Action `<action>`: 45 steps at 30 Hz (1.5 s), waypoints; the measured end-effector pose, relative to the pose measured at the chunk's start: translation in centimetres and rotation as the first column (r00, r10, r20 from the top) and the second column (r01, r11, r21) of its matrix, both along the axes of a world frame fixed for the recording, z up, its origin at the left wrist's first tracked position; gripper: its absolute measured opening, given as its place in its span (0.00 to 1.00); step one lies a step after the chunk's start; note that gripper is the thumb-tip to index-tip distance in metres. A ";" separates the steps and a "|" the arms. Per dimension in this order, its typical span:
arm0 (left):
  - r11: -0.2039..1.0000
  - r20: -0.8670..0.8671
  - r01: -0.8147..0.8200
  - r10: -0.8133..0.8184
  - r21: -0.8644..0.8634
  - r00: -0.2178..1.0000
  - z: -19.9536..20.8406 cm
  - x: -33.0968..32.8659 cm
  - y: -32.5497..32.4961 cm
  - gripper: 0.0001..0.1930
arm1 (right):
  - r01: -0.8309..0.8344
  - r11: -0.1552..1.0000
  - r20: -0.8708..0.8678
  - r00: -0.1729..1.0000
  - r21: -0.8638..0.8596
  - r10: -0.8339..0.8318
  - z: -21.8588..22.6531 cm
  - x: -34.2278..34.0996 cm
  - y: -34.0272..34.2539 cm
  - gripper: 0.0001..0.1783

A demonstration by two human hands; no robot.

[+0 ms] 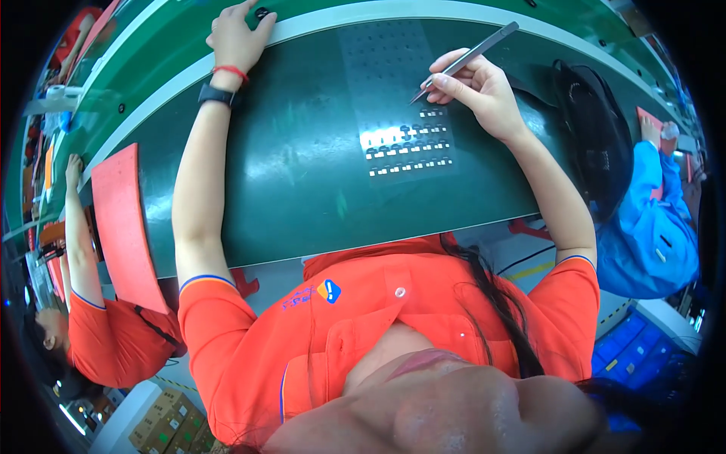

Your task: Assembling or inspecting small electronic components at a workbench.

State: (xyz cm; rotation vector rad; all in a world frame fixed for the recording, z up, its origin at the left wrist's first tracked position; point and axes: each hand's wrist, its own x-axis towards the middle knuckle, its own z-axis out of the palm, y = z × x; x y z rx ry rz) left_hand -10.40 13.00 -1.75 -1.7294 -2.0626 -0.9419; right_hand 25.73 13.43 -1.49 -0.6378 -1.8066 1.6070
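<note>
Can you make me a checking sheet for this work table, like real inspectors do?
Surface: glossy green tabletop
Job's things: tweezers; clear sheet with rows of small parts
Clutter: black rounded item on the right, kind unclear
Hands: right hand holds the tweezers; left hand spread by the white rail
Cables: black cable below the table
Surroundings: co-workers both sides; blue crates; cardboard boxes

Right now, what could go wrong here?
1. The tweezers in the right hand point toward the clear sheet; a slip could disturb its rows of small parts.
2. The left hand is at a small black piece, grip unclear; it might get knocked.
</note>
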 end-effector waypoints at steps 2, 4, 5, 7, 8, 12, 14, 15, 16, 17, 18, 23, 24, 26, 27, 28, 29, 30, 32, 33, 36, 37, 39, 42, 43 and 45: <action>0.941 -0.174 0.329 -0.311 0.082 0.934 0.6 3.1 -1.1 0.14 | 0.019 1.000 0.038 0.999 0.007 -0.019 -0.3 1.6 -0.1 0.09; 0.760 -0.010 0.650 -0.650 -0.024 0.760 2.6 9.0 -4.5 0.14 | 0.032 0.999 0.036 0.999 -0.003 -0.032 -0.6 2.2 0.0 0.09; 0.666 0.033 0.744 -0.743 -0.058 0.668 2.8 11.0 -5.9 0.14 | 0.033 0.999 0.032 0.999 -0.007 -0.033 -0.8 2.3 0.1 0.09; 0.579 0.037 0.779 -0.797 -0.241 0.603 2.3 13.4 -8.8 0.22 | 0.032 0.999 0.025 0.999 -0.001 -0.032 -0.7 2.1 0.1 0.09; 0.547 0.051 0.791 -0.813 -0.274 0.580 1.9 13.9 -9.6 0.23 | 0.020 1.000 0.022 1.000 0.010 -0.021 -0.7 1.8 0.2 0.09; 0.537 0.047 0.781 -0.814 -0.320 0.579 1.1 14.4 -10.5 0.25 | -0.014 1.000 0.013 1.000 -0.012 0.014 -0.6 1.5 0.5 0.09; 0.553 0.028 0.778 -0.810 -0.299 0.586 0.9 14.6 -10.8 0.25 | -0.021 0.998 -0.004 1.000 -0.065 0.021 -0.4 1.1 0.6 0.09; 0.542 0.020 0.795 -0.823 -0.272 0.568 0.8 14.5 -10.6 0.25 | 0.014 0.998 -0.001 1.000 -0.066 -0.014 -0.4 1.4 0.1 0.09; 0.545 0.020 0.796 -0.822 -0.261 0.570 0.8 14.6 -10.6 0.24 | 0.025 0.998 0.004 1.000 -0.049 -0.025 -0.5 1.5 0.0 0.09; 0.540 0.026 0.805 -0.826 -0.246 0.563 0.7 14.8 -10.7 0.24 | 0.052 0.996 0.040 0.998 -0.076 -0.049 -0.4 1.8 -0.2 0.09; 0.529 0.035 0.814 -0.833 -0.239 0.552 0.6 14.6 -10.7 0.24 | 0.080 0.994 0.064 0.995 -0.073 -0.075 -0.2 1.7 -0.6 0.09; 0.533 0.027 0.820 -0.835 -0.210 0.550 0.0 14.7 -11.3 0.24 | 0.056 0.995 0.078 0.996 -0.083 -0.049 0.2 1.7 -0.6 0.08; 0.530 0.033 0.822 -0.836 -0.208 0.547 -0.1 14.6 -11.4 0.24 | 0.062 0.994 0.081 0.995 -0.094 -0.054 0.2 1.9 -0.6 0.08; 0.529 0.016 0.817 -0.837 -0.228 0.547 0.2 14.8 -11.1 0.24 | 0.058 0.993 0.072 0.996 -0.104 -0.051 0.1 2.0 -0.4 0.08; 0.540 0.006 0.809 -0.831 -0.235 0.556 0.1 14.7 -11.0 0.24 | 0.038 0.993 0.054 0.998 -0.109 -0.033 0.0 1.9 -0.2 0.08; 0.540 0.004 0.801 -0.829 -0.258 0.560 0.4 14.6 -11.0 0.24 | 0.024 0.992 0.040 0.999 -0.124 -0.019 0.0 1.9 0.0 0.08; 0.539 0.003 0.793 -0.827 -0.284 0.562 0.6 14.6 -10.9 0.24 | 0.010 0.990 0.024 1.000 -0.143 -0.006 -0.3 1.8 0.3 0.08; 0.545 -0.015 0.788 -0.825 -0.286 0.565 0.6 14.6 -10.9 0.24 | -0.004 0.991 0.009 1.000 -0.136 0.005 -0.3 1.8 0.4 0.09; 0.547 -0.032 0.785 -0.826 -0.292 0.563 0.5 14.5 -10.7 0.23 | -0.012 0.992 -0.009 1.000 -0.124 0.010 -0.5 1.8 0.9 0.09; 0.518 -0.015 0.809 -0.844 -0.279 0.536 0.5 14.6 -10.5 0.23 | -0.007 0.992 -0.012 1.000 -0.123 0.005 -0.6 2.0 1.0 0.09; 0.525 -0.001 0.782 -0.830 -0.337 0.557 0.8 14.9 -10.4 0.23 | 0.007 0.993 0.008 1.000 -0.117 -0.006 -0.5 2.4 0.8 0.09; 0.517 0.005 0.789 -0.835 -0.333 0.550 0.8 15.0 -10.4 0.23 | -0.011 0.995 0.014 1.000 -0.102 0.013 -0.5 2.4 0.7 0.09; 0.524 0.007 0.782 -0.829 -0.339 0.559 0.9 15.1 -10.4 0.23 | -0.002 0.994 0.020 1.000 -0.110 0.004 -0.6 2.5 0.6 0.09; 0.524 0.014 0.778 -0.826 -0.347 0.563 1.1 15.2 -10.5 0.23 | -0.030 0.995 0.038 0.999 -0.097 0.034 -0.4 2.5 0.5 0.08; 0.526 0.019 0.774 -0.823 -0.351 0.568 1.1 15.2 -10.6 0.23 | -0.029 0.995 0.040 0.999 -0.099 0.033 -0.4 2.5 0.5 0.08; 0.527 0.019 0.775 -0.823 -0.350 0.568 1.2 15.3 -10.5 0.23 | -0.023 0.997 0.080 0.996 -0.075 0.029 -0.3 2.5 0.5 0.08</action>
